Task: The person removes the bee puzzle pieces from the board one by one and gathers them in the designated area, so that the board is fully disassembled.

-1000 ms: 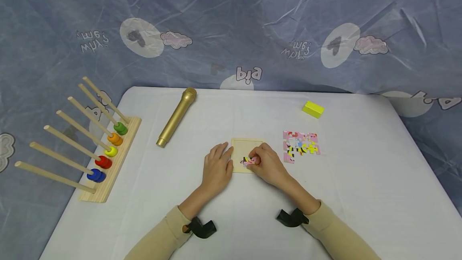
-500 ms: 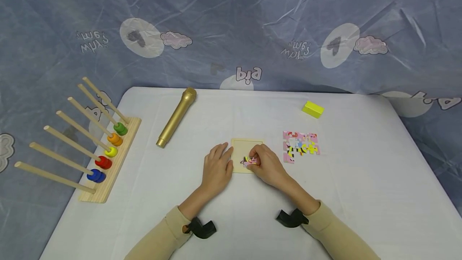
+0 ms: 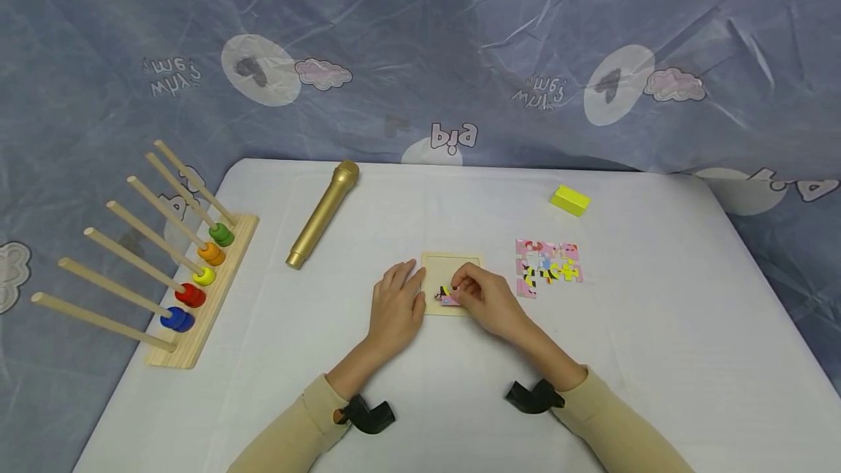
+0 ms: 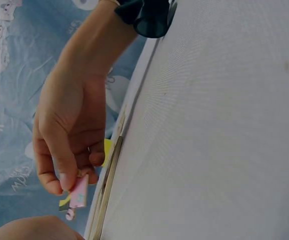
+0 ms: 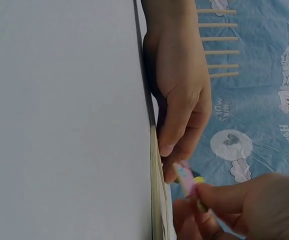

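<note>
My right hand (image 3: 489, 301) pinches a small pink, yellow and black jigsaw puzzle piece (image 3: 448, 298) between thumb and fingertips. In the head view it overlaps the square wooden puzzle tray (image 3: 442, 265). The left wrist view shows the piece (image 4: 79, 192) raised above the tray and tilted; part of it is hidden by the fingers. My left hand (image 3: 396, 312) lies with fingers extended, fingertips right at the tray's left edge. To the right, several joined pieces (image 3: 531, 265) form a partial pink picture on the white cloth.
A yellow block (image 3: 570, 200) lies at the back right. A gold microphone (image 3: 323, 214) lies back left. On the far left stands a wooden peg rack (image 3: 220, 294) with coloured rings and long slanting pegs. Grey-blue printed cloth (image 3: 394, 35) hangs behind the table.
The puzzle piece has shifted slightly left and its tilt differs, with the right fingers changing their hold on it. The left hand stays at the tray's edge.
</note>
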Motion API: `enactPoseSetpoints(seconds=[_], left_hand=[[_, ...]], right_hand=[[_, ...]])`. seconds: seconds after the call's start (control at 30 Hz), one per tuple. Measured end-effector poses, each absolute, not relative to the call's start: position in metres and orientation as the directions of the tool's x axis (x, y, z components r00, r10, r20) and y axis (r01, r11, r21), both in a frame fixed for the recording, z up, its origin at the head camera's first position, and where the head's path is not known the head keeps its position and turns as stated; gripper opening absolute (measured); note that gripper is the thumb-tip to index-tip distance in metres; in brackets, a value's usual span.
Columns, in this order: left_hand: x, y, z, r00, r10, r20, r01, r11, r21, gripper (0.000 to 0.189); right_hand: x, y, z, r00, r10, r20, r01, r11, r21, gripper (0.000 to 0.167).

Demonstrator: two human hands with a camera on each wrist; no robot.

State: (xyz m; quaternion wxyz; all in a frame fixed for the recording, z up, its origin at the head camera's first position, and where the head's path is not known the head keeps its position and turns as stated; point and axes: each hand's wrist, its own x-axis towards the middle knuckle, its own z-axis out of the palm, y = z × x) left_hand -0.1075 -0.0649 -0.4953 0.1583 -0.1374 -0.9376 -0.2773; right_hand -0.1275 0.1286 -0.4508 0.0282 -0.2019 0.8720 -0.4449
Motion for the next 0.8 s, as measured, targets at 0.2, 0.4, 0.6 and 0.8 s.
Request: enactPoseSetpoints(seconds=[0.2, 0.4, 0.6, 0.8], left_hand=[[-0.107, -0.065, -0.494, -0.917, 0.176, 0.358, 0.342, 0.808, 0.480, 0.036], [-0.106, -0.065, -0.491, -0.920, 0.178, 0.350, 0.341, 0.806, 0.485, 0.036], [-0.106, -0.065, -0.491, -0.922, 0.178, 0.345, 0.338, 0.804, 0.489, 0.036], [-0.106, -0.066, -0.492, -0.923, 0.173, 0.343, 0.335, 0.799, 0.498, 0.036]], right_hand=[[-0.128, 0.144, -0.445, -0.945, -0.315, 0.090, -0.244, 0.495, -0.834, 0.008], [-0.128, 0.182, -0.444, -0.974, -0.214, 0.072, -0.175, 0.512, -0.841, 0.007], [-0.126, 0.224, -0.444, -0.989, -0.102, 0.104, -0.144, 0.581, -0.801, 0.011], [-0.123, 0.253, -0.445, -0.993, -0.026, 0.112, -0.102, 0.640, -0.761, 0.014]])
